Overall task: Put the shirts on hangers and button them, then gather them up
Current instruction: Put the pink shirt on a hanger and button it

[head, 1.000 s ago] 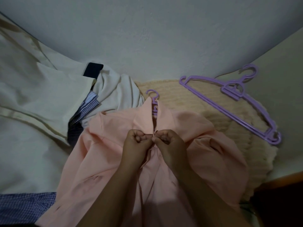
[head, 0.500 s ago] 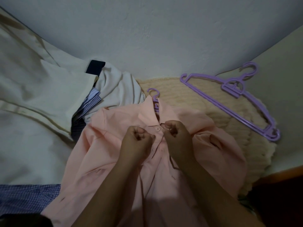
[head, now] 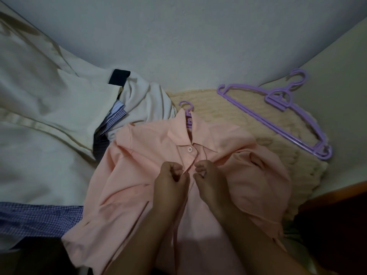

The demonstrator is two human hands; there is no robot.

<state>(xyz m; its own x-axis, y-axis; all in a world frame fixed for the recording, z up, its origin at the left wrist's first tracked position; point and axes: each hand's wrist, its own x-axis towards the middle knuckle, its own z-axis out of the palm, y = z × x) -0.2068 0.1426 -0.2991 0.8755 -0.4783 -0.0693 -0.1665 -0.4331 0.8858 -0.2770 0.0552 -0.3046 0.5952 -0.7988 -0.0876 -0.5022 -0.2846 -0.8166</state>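
A pink collared shirt (head: 139, 175) lies spread in front of me on a purple hanger (head: 188, 112), whose hook sticks out above the collar. Its top button (head: 190, 149) is fastened just below the collar. My left hand (head: 170, 179) pinches the left edge of the placket a little below that button. My right hand (head: 208, 175) pinches the right edge opposite it. Both hands have curled fingers and sit close together, knuckles toward the collar.
Spare purple hangers (head: 278, 116) lie on a cream knitted blanket (head: 228, 116) at the right. Cream fabric (head: 49, 116), a white shirt (head: 143, 104) and blue checked cloth (head: 39, 219) are piled at the left. A wall rises behind; a dark wooden edge (head: 337, 193) is at the lower right.
The top button has become fastened and visible. Both hands slid down the placket, away from the collar, to a spot just below that button.
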